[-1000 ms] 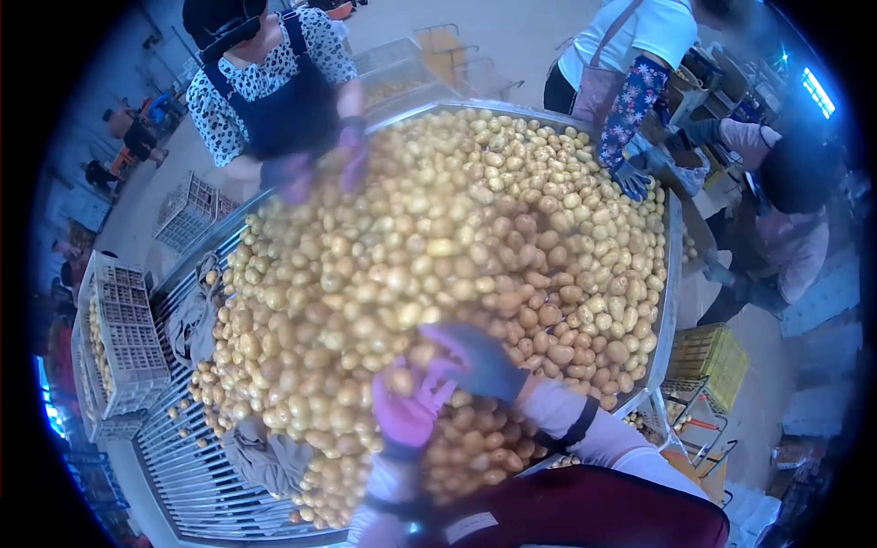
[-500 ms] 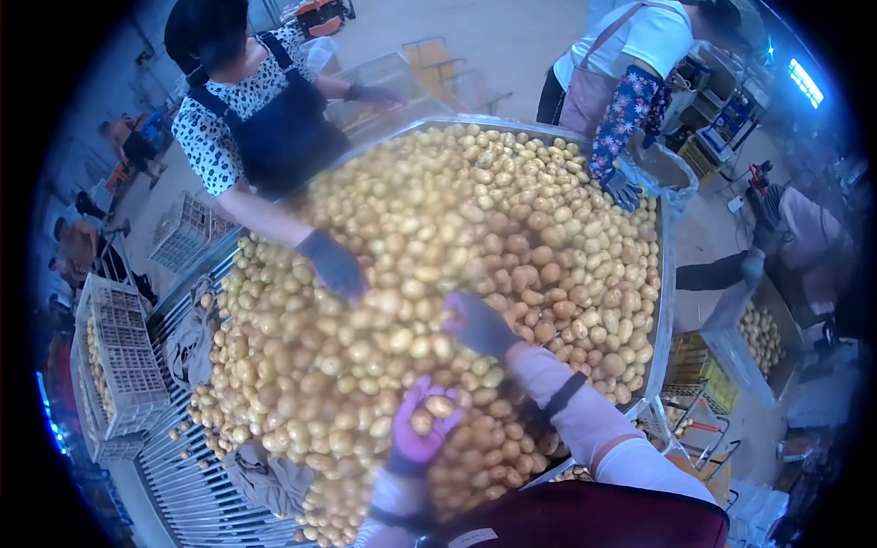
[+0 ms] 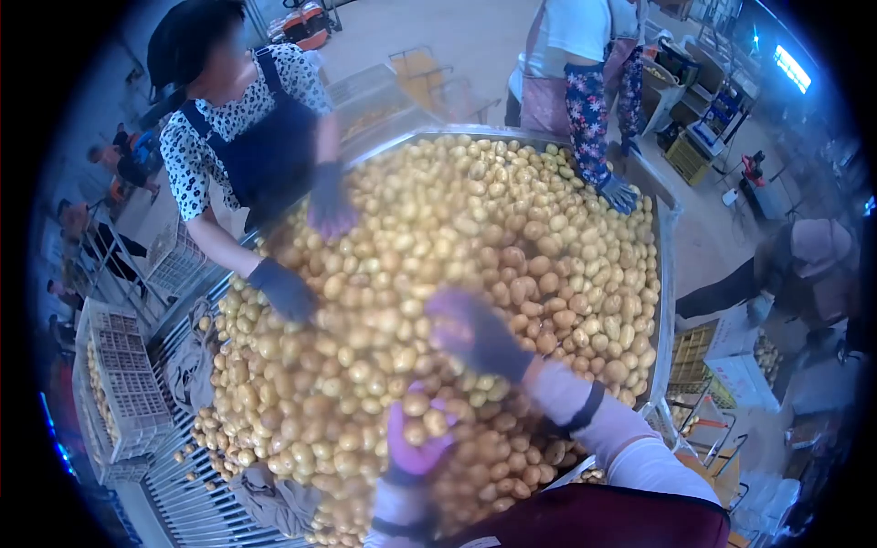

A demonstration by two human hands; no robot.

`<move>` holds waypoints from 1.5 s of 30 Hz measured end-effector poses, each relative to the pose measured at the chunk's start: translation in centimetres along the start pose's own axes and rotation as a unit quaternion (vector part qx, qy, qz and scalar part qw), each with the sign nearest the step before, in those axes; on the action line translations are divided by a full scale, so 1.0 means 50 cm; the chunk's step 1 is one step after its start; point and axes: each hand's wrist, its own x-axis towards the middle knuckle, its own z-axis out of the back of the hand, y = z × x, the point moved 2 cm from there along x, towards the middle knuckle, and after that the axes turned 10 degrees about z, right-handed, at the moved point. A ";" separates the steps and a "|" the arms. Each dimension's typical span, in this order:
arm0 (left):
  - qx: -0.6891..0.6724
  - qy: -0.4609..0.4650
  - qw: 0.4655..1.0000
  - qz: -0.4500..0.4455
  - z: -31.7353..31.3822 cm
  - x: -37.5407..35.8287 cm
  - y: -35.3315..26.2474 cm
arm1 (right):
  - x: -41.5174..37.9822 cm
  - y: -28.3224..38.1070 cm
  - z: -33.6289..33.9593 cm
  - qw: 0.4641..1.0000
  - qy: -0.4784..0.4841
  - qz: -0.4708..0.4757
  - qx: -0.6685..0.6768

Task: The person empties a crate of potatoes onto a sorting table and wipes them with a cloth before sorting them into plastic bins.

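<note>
Round yellow-brown potatoes (image 3: 365, 310) are heaped on a metal-edged table (image 3: 669, 301). My left hand (image 3: 418, 438), in a pink and grey glove, is turned palm up at the lower middle, its fingers curled round several potatoes. To its upper right, my right hand (image 3: 475, 331), in a purple and grey glove, reaches over the heap. Its fingers are smeared by motion, and whether it holds a potato cannot be made out.
A co-worker in a dark apron (image 3: 283, 137) has both gloved hands over the heap at upper left. Another co-worker's gloved hand (image 3: 618, 194) touches potatoes at upper right. Crates (image 3: 132, 374) stand at left, a grey cloth (image 3: 269, 498) lies on metal bars.
My right hand has shifted slightly left. The co-worker at upper left has brought a second hand over the heap and moved the other left. My left hand now has more potatoes showing.
</note>
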 end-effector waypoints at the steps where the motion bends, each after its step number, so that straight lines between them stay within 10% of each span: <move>1: 0.083 -0.004 0.996 -0.044 0.012 -0.005 0.001 | 0.028 -0.077 0.032 0.989 0.016 -0.119 -0.088; 4: 0.455 -0.065 0.865 -0.200 0.053 -0.010 0.003 | 0.010 -0.308 0.108 0.918 0.002 -0.190 -0.349; 10: -0.009 -0.093 0.996 -0.012 0.109 0.009 0.027 | 0.018 -0.392 0.128 0.937 0.104 -0.257 -0.211; 19: -0.060 -0.072 0.995 0.018 0.134 0.018 0.034 | -0.100 -0.321 0.163 0.926 0.195 -0.313 0.082; 23: -0.025 -0.056 0.998 0.022 0.157 0.025 0.034 | -0.043 -0.234 0.184 0.929 0.059 -0.259 0.258; 25: -0.015 -0.042 0.999 0.029 0.159 0.024 0.029 | -0.003 -0.246 0.164 0.880 -0.049 -0.399 0.251; 31: -0.022 -0.052 0.998 0.036 0.159 0.020 0.032 | 0.138 -0.333 0.082 0.939 0.188 -0.268 -0.104; 34: -0.026 -0.101 0.994 0.032 0.148 0.016 0.035 | 0.135 -0.439 0.030 0.941 0.312 -0.124 -0.047; 36: -0.112 0.074 0.990 0.044 0.118 0.027 0.044 | 0.098 -0.520 0.017 0.941 0.275 0.196 -0.010; 37: -0.147 0.169 0.973 0.058 0.107 0.043 0.042 | 0.096 -0.545 0.007 0.926 0.321 0.199 -0.018; 40: 0.068 0.101 0.992 0.036 0.173 0.064 0.023 | 0.144 -0.357 -0.004 0.864 0.473 0.000 -0.170; 45: -0.028 -0.022 0.999 0.029 0.188 0.015 0.051 | 0.126 -0.265 -0.016 0.841 0.471 -0.205 -0.170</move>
